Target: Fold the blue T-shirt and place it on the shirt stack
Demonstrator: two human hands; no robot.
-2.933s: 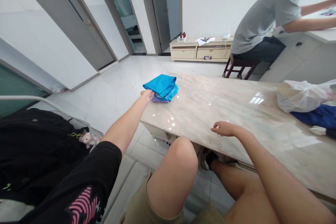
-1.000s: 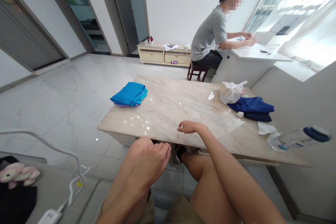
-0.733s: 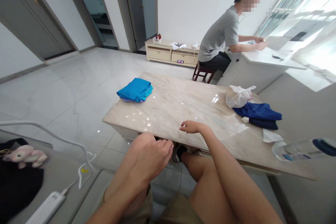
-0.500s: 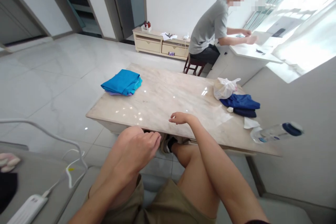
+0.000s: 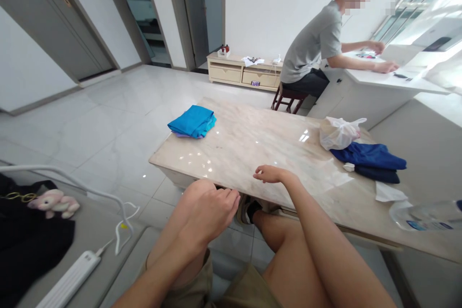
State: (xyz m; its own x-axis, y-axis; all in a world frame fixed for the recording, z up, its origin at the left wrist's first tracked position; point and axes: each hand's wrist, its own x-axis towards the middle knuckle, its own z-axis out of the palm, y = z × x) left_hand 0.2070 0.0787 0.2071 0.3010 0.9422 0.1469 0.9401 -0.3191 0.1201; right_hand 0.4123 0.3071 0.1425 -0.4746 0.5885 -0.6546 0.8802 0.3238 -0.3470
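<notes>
While seated, both hands idle, holding nothing.
Left hand point(image 5: 209, 209) rests loosely curled on knee; right hand point(image 5: 271, 174) lies relaxed, fingers slack, on marble table point(image 5: 252, 144) near edge.

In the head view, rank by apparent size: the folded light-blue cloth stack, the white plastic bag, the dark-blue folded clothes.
1. dark-blue folded clothes, widest spread.
2. and 3. folded light-blue cloth stack and white plastic bag look alike, so I leave them unranked. All lie at a similar depth on the marble table.
</notes>
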